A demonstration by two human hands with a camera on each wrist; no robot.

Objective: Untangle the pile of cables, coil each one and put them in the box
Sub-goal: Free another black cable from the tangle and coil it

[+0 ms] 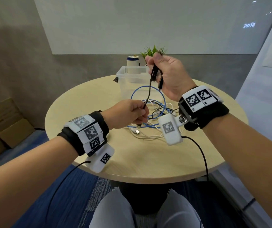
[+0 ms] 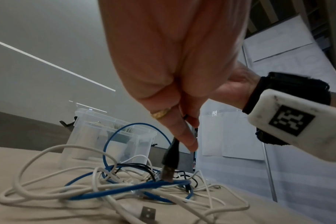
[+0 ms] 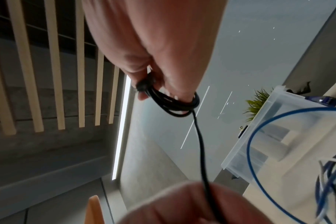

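My right hand is raised over the table and grips a small coil of black cable looped round its fingers. A straight run of the black cable drops from there to my left hand, which pinches it just above its USB plug. That plug hangs over the tangled pile of white cables and a blue cable on the round table. The clear plastic box stands behind the pile, at the table's far edge.
A white canister with a blue band and a small green plant stand behind the box. Cardboard boxes lie on the floor at the left. A loose white USB plug lies at the pile's near side.
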